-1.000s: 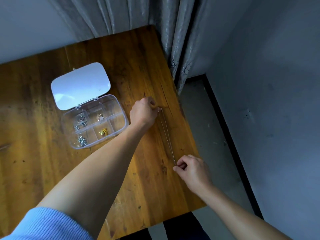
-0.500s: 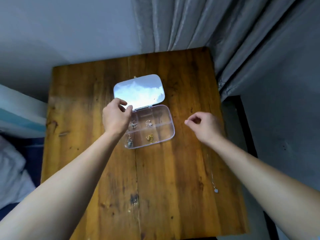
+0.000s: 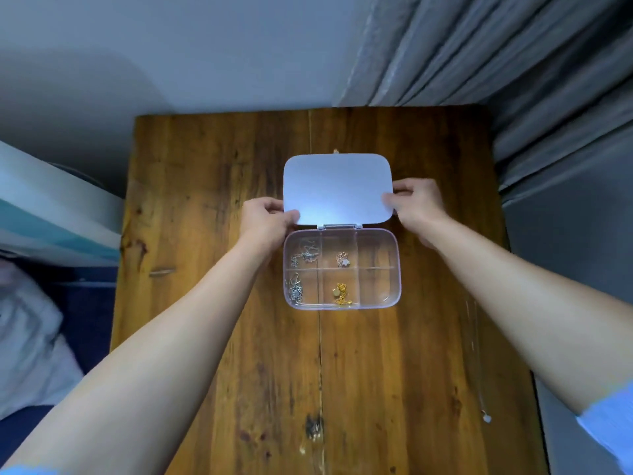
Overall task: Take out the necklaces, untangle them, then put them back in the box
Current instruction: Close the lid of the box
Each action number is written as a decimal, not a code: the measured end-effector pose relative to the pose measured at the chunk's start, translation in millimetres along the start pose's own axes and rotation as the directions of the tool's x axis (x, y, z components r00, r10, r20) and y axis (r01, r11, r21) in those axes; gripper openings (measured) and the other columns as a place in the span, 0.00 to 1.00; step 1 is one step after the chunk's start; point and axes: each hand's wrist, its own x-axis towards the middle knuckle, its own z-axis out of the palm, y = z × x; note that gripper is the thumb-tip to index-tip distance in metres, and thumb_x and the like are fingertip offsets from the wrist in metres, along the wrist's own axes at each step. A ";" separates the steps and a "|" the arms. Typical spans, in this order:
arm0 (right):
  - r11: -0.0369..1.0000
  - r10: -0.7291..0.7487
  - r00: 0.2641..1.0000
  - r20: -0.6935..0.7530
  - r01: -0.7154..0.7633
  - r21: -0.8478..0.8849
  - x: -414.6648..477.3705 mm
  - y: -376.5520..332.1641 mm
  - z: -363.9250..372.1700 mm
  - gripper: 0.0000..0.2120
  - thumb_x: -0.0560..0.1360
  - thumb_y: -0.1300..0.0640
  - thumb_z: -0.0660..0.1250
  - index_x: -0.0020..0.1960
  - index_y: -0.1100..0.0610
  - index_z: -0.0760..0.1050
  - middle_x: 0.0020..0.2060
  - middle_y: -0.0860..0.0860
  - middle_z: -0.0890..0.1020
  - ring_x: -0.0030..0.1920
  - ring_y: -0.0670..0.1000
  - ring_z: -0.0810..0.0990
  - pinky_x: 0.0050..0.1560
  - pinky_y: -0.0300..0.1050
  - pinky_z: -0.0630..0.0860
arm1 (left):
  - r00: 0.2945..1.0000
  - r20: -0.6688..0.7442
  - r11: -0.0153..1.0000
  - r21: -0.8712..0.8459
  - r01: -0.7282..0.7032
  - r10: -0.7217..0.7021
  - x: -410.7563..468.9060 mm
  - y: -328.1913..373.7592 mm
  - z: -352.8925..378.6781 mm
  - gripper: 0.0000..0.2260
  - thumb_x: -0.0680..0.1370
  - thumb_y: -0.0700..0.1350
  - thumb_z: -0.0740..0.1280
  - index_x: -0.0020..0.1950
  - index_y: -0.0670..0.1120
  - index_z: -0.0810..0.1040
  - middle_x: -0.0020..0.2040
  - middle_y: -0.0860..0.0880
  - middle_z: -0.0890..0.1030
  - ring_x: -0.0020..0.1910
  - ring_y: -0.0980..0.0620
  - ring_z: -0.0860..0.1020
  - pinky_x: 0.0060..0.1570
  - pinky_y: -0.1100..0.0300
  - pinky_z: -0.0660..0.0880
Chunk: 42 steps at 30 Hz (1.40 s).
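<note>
Clear box lid gripped: left hand, right hand.

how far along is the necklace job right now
Done: one necklace lies stretched straight on the table. In hand: left hand and right hand grip the open lid. Left: four bunched necklaces remain in the box, and the straight one goes back.

Only 1 view is given, taken from the head and directed forward and steeply down. The table is seen from near, nearly whole, with both forearms entering from below.
</note>
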 end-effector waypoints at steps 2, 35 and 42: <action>0.999 -0.032 0.999 -0.001 0.032 -0.002 -1.6 0.3 1.0 0.06 0.74 0.59 0.71 0.51 0.53 0.79 0.46 0.50 0.83 0.46 0.50 0.82 0.45 0.43 0.79 | 1.000 0.013 0.999 0.017 -0.027 0.027 5.7 1.3 -7.7 0.09 0.74 0.40 0.73 0.53 0.42 0.80 0.47 0.44 0.84 0.42 0.48 0.83 0.38 0.57 0.79; 0.635 -0.545 0.808 0.223 0.572 -0.520 -109.0 65.6 -16.5 0.16 0.78 0.63 0.64 0.66 0.60 0.75 0.63 0.56 0.79 0.58 0.59 0.81 0.49 0.57 0.82 | 0.947 -0.041 0.907 0.305 -0.291 0.318 -85.3 -75.7 -5.9 0.20 0.81 0.48 0.62 0.73 0.45 0.68 0.68 0.47 0.75 0.65 0.48 0.73 0.64 0.52 0.70; 0.695 -0.435 0.862 0.262 0.506 -0.510 -117.6 75.7 -14.1 0.24 0.79 0.60 0.62 0.74 0.55 0.65 0.67 0.52 0.76 0.60 0.56 0.78 0.52 0.52 0.80 | 0.914 -0.009 0.749 0.576 -0.326 0.405 -93.6 -97.6 10.8 0.25 0.83 0.52 0.51 0.78 0.47 0.52 0.62 0.45 0.74 0.58 0.46 0.73 0.56 0.50 0.72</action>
